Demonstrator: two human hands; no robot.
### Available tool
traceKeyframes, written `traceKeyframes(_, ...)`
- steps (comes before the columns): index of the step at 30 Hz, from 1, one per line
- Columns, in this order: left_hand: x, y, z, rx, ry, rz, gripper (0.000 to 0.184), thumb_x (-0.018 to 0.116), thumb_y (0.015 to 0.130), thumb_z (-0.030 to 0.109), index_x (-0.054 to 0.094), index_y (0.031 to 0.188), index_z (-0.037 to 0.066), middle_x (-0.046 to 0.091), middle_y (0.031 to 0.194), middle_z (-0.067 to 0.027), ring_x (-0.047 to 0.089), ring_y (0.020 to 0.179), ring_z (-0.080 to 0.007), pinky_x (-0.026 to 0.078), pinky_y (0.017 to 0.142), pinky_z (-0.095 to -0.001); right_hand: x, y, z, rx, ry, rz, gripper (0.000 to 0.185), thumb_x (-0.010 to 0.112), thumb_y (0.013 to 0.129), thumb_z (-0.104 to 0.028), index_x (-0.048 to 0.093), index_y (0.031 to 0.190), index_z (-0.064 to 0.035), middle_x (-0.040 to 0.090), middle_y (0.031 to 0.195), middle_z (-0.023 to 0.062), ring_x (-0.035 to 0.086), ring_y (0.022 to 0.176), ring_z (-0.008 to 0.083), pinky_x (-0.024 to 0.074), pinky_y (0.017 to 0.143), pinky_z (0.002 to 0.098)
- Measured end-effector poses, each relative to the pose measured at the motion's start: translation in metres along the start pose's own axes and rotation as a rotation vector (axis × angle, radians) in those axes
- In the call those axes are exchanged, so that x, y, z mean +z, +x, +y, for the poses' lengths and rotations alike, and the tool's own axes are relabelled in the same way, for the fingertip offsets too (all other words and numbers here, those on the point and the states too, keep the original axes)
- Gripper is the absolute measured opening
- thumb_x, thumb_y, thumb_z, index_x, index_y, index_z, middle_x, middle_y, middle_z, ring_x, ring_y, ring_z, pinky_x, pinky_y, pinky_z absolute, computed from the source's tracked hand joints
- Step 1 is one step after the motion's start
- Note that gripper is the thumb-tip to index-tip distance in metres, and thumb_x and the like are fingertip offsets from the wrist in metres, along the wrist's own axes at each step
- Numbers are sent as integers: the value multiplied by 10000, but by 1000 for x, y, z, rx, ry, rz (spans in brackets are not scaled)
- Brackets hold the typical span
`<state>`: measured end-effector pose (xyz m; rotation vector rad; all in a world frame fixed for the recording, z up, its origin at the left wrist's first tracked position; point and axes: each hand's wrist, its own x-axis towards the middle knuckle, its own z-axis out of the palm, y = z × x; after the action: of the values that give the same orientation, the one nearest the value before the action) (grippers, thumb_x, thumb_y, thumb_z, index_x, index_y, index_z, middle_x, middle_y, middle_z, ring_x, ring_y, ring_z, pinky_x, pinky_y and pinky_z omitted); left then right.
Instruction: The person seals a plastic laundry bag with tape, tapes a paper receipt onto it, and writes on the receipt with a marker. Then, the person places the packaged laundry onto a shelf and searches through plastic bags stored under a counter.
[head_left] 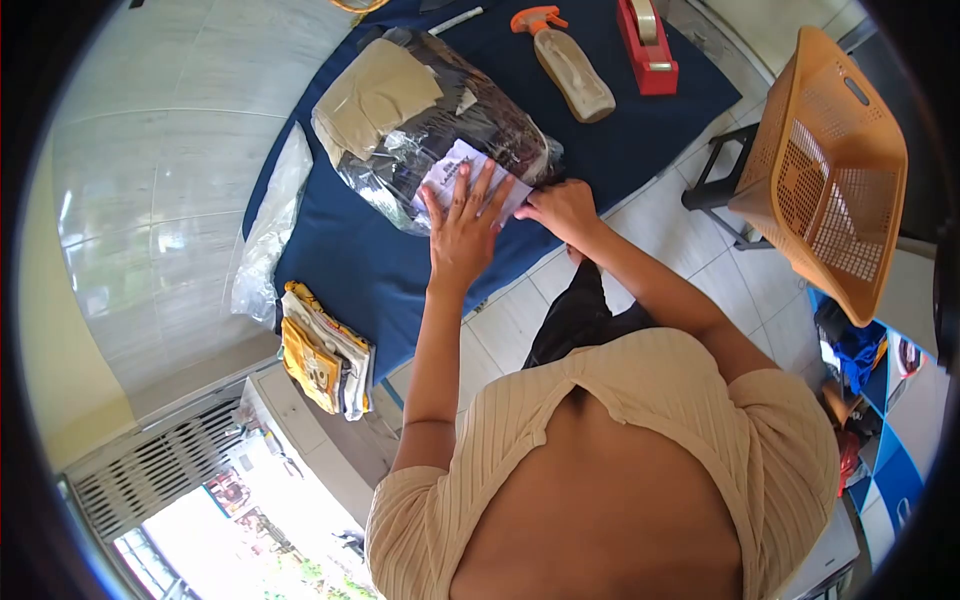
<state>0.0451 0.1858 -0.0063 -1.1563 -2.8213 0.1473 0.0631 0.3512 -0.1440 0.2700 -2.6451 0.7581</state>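
Observation:
A clear plastic bag [400, 130] packed with folded clothes lies on the blue-covered table. On its near side is a white printed paper slip [437, 184]. My left hand [465, 235] presses on this slip, fingers spread and flat. My right hand [562, 215] is at the bag's near right corner, beside the slip, with its fingers curled in. What those fingers hold, if anything, is hidden.
An orange-topped spray bottle [572, 75] and a red tape dispenser [650, 60] are on the blue cloth [350, 270]. Folded clothes [325, 355] sit at the table's left edge, near loose plastic [275, 235]. An orange basket [770, 165] stands right, on a black stool [715, 185].

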Motion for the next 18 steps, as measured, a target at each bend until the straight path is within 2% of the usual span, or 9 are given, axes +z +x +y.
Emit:
traceKeyframes(1,-4,-4,2,-1,-27,5,731,751,741,184,464,1408,272,313,1545,-6,301,1418,-249,179,1113,-644,-13,-1,-1,34,82,-130,377,733,701,-510,646,620,-152,627,577,39,637,549,229,460,537,370)
traceKeyframes(4,1,-29,-3,67,-280,348,632,772,708,174,572,1306,137,424,1456,-135,373,1367,-337,198,1122,-607,-71,13,23,140,421,-393,395,785,666,-500,621,617,-143,619,604,45,635,594,255,451,534,398)
traceKeyframes(5,1,-39,-3,4,-310,450,561,768,709,185,605,1239,97,468,1394,-163,421,1313,-353,230,1115,-581,-92,35,31,297,580,-480,364,774,708,-450,617,648,-127,609,607,64,622,588,271,447,540,408)
traceKeyframes(7,-1,-52,-4,-130,-336,614,477,755,722,212,616,1132,12,530,1261,-213,484,1196,-381,286,1088,-544,-114,96,48,204,384,-133,259,745,769,-334,625,704,-114,606,597,76,607,563,285,456,548,405)
traceKeyframes(11,16,-69,-6,-434,-493,774,499,689,812,265,535,1192,-20,466,1310,-232,442,1225,-357,325,1057,-485,-53,249,105,-22,230,210,100,650,818,-133,639,909,-92,674,803,108,641,787,314,510,704,434)
traceKeyframes(13,23,-71,-19,-569,-586,817,504,659,845,290,513,1208,-26,435,1333,-235,422,1246,-350,318,1059,-462,16,312,136,-23,94,227,183,630,806,-98,636,989,-93,660,1006,167,616,926,350,501,794,470)
traceKeyframes(15,32,-68,-42,-688,-667,857,493,638,865,307,509,1202,-29,408,1347,-237,402,1268,-349,296,1071,-444,59,347,152,45,31,70,205,612,810,-92,634,1014,-76,635,1028,201,606,941,365,498,819,478)
traceKeyframes(16,39,-65,-56,-730,-777,856,591,598,891,346,431,1323,-21,370,1405,-226,365,1317,-360,284,1082,-440,65,359,155,38,-16,29,216,603,814,-93,629,1027,-66,624,1024,214,602,944,371,497,826,478)
traceKeyframes(18,54,-53,-81,-788,-1037,859,688,582,894,389,343,1403,-7,307,1471,-205,318,1359,-355,262,1098,-450,64,375,158,-21,-119,-19,238,585,822,-98,616,1052,-45,606,1002,234,593,946,382,496,837,475)
